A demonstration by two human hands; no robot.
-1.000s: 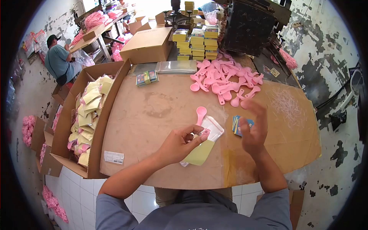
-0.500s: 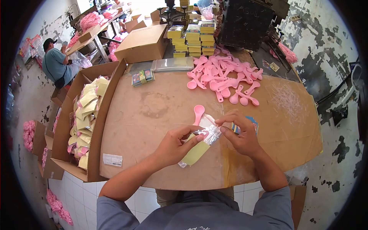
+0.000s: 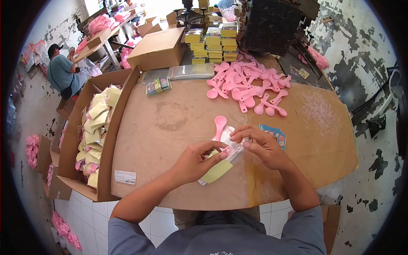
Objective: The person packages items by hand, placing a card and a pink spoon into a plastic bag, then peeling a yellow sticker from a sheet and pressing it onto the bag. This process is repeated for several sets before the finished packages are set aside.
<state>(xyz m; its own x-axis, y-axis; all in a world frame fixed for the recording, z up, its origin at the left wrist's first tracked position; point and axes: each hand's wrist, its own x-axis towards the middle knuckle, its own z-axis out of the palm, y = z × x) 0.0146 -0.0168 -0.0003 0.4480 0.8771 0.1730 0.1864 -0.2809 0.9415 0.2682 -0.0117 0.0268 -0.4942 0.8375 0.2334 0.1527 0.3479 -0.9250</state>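
My left hand (image 3: 197,161) pinches a clear plastic bag (image 3: 240,155) with a pale yellow card (image 3: 216,170) inside and something pink near its opening. At the bag's right end is my right hand (image 3: 264,148), thumb and fingers curled at the plastic; whether they grip it is unclear. Just beyond my hands lies a pink spoon (image 3: 220,124) beside white material. A stack of blue printed cards (image 3: 274,135) rests partly behind my right hand.
Pink spoons (image 3: 250,83) are heaped at the back of the table (image 3: 148,161). An open carton (image 3: 102,170) of packed bags stands left. Behind are a closed box (image 3: 157,46), card stacks (image 3: 214,42) and a black machine (image 3: 270,27). A person (image 3: 63,72) sits far left.
My right hand has shifted slightly left and its fingers have moved over the bag's opening. More of the blue cards shows. The bag and yellow card have turned a little.
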